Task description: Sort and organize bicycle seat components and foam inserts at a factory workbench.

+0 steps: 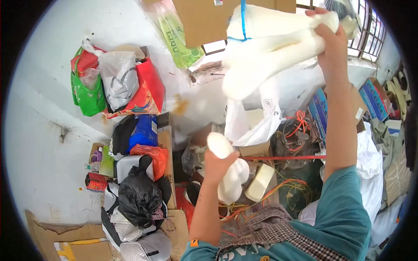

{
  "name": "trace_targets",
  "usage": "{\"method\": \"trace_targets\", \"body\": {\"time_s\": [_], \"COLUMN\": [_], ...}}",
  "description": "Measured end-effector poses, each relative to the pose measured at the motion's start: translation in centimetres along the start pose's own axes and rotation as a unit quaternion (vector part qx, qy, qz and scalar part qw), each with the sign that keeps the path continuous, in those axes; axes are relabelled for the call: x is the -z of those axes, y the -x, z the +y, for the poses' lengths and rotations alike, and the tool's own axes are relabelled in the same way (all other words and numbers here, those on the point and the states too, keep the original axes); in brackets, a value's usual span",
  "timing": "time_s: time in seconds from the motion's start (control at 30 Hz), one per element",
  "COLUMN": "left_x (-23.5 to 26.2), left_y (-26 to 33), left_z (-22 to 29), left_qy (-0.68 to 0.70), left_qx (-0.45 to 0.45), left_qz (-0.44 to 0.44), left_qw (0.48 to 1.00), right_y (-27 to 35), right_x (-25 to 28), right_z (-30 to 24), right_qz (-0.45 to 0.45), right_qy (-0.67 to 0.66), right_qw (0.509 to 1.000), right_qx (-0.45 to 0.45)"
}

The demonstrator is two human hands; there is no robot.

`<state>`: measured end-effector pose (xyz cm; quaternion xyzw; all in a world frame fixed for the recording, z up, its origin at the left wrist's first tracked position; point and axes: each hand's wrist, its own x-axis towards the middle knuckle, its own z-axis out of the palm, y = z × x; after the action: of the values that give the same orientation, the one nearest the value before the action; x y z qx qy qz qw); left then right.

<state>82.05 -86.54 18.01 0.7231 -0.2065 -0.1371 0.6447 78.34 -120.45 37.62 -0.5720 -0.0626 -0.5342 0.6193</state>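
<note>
We hold a bundle of white foam pieces (265, 48) high in our right hand (333, 43), fingers closed around its upper right end, so its long axis slants down toward the left. Our left hand (216, 163) is lower and nearer our body, wrapped around a single white foam piece (228, 167) standing roughly upright. The bundle lies up and to the right of that piece, well apart, above a white plastic bag (254, 122).
</note>
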Motion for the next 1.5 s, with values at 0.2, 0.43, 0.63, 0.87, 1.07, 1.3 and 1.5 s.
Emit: {"method": "trace_targets", "body": {"time_s": [0.2, 0.43, 0.63, 0.87, 1.07, 1.3, 1.5], "left_x": [7.2, 15.8, 20.5, 19.6, 15.2, 12.5, 13.1], "left_y": [5.5, 19.5, 31.6, 44.8, 53.9, 56.3, 52.4], "left_z": [-1.0, 1.5, -1.4, 1.4, 3.1, 0.4, 1.8], "left_qy": [0.34, 0.494, 0.522, 0.524, 0.52, 0.464, 0.05], "left_qx": [0.112, -0.015, 0.011, -0.012, -0.062, -0.113, -0.004], "left_qz": [0.06, 0.074, 0.204, 0.445, 0.466, 0.401, 0.418], "left_qw": [0.932, 0.866, 0.828, 0.726, 0.713, 0.782, 0.907], "right_y": [5.0, 16.1, 27.9, 41.9, 47.9, 49.4, 56.1], "right_x": [-1.5, -10.6, -23.4, -31.1, -32.9, -35.9, -34.6], "right_z": [0.0, 2.0, -1.8, -7.0, -11.4, -14.5, -20.4], "right_qz": [-0.053, -0.191, -0.402, -0.513, -0.547, -0.712, -0.695], "right_qy": [-0.198, -0.329, -0.405, -0.435, -0.356, -0.388, -0.325], "right_qw": [0.974, 0.89, 0.706, 0.528, 0.524, 0.355, 0.419], "right_qx": [-0.097, -0.254, -0.42, -0.518, -0.548, -0.466, -0.486]}}
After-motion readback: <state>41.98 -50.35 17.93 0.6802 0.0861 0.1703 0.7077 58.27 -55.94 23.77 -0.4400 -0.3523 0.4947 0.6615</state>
